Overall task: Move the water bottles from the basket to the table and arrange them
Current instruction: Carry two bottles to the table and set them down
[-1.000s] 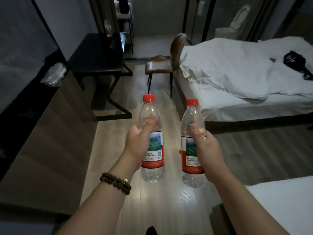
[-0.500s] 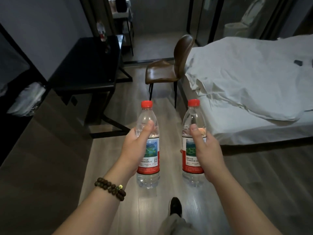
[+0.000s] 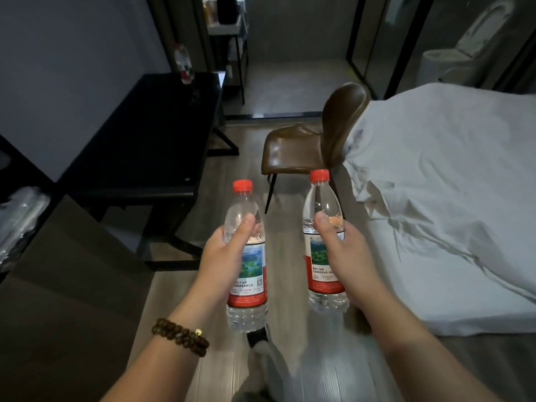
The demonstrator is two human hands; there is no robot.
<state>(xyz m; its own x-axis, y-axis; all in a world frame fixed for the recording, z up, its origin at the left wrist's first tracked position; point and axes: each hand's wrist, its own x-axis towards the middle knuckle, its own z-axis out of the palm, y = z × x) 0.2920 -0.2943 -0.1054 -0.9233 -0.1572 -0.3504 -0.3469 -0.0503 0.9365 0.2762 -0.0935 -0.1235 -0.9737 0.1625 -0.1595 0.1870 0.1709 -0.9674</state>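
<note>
Though print illegible on red-banded landscape labels (image 3: 251, 274), left bottle (image 3: 243, 208) in left hand (image 3: 222, 264) grip; right bottle (image 3: 320, 198) in right hand (image 3: 349, 258) grip.

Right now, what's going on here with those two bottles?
A person holds two red-capped water bottles upright above the floor: the left bottle in the left grip, the right bottle in the right grip. Neither is on the black table yet, ahead to the left, where what looks like a third bottle stands at the far end.

Bench (image 3: 145, 140) at left, far bottle (image 3: 183, 65) on its far end. Chair (image 3: 290, 152) centre-far, bed (image 3: 449, 184) just right of it. Near centre: left bottle (image 3: 251, 271) & right bottle (image 3: 318, 255), apart.
</note>
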